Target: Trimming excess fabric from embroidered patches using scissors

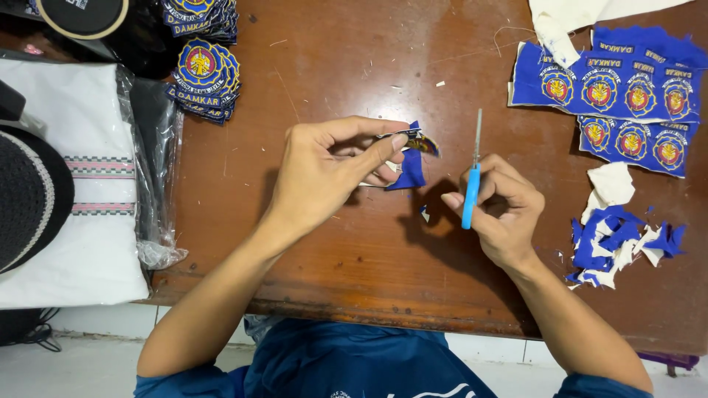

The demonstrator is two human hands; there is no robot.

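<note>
Left hand [324, 173] pinching blue patch [411, 158]; right hand [498, 206], at 3 o'clock, gripping blue-handled scissors [472, 180], blades closed, over brown table [354, 66].

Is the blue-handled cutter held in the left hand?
No, the right hand grips the blue-handled cutter; the left hand pinches a blue patch.

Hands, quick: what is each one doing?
Left hand: closed, pinching a blue embroidered patch.
Right hand: closed around blue-handled scissors.
</note>
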